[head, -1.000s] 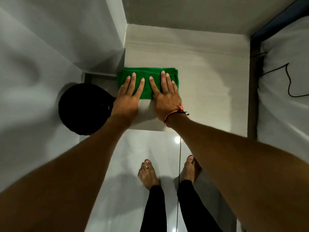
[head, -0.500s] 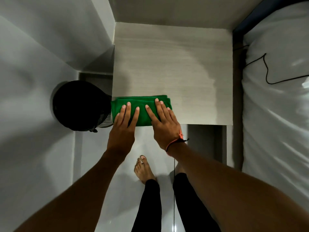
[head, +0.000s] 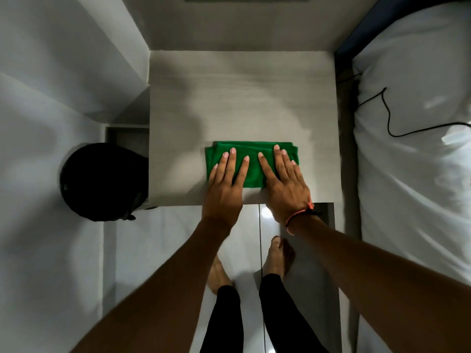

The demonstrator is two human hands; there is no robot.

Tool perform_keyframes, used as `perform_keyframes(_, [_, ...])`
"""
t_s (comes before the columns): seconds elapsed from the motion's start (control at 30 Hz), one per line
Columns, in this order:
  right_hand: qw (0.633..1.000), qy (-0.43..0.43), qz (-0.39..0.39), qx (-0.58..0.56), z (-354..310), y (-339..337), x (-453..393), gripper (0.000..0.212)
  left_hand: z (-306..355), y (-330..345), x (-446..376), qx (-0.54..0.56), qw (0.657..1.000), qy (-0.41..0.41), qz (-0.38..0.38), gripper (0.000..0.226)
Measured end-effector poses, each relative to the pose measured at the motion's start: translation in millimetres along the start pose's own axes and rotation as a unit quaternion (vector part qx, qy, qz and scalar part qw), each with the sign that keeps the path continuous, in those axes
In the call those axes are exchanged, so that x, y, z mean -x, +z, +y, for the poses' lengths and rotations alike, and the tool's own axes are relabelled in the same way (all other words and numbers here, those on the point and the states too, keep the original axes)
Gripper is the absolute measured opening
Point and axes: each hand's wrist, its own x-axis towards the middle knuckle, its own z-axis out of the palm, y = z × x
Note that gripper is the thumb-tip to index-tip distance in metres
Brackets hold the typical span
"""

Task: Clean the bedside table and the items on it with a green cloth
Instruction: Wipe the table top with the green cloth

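Note:
A folded green cloth [head: 253, 159] lies flat on the pale wood-grain top of the bedside table [head: 242, 98], near its front edge and a little right of the middle. My left hand [head: 225, 184] presses on the cloth's left half with the fingers spread. My right hand [head: 285, 184], with an orange band at the wrist, presses on the right half the same way. Both palms overhang the cloth's near edge. No other items show on the table top.
A round black bin [head: 102, 182] stands on the floor at the table's left. A bed with white sheets [head: 413, 161] runs along the right, a black cable [head: 387, 118] lying on it. White walls close in on the left. My bare feet [head: 277, 256] stand on glossy tiles.
The cloth and both hands slid from the table's left side, first pulled back to the front-left corner, then to the right along the front edge.

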Motion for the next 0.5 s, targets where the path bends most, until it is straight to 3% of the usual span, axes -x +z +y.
perform_keyframes(0.17, [0.999,0.019,0.011,-0.024,8.1,-18.3,-59.4,0.066,-15.3,-12.0,-66.9,-0.026,1.000,-0.001,0.013,0.063])
perform_keyframes(0.5, [1.000,0.007,0.016,-0.009,25.3,-41.5,-131.2,0.072,-29.8,-27.5,-140.8,-0.055,0.998,0.008,0.024,0.059])
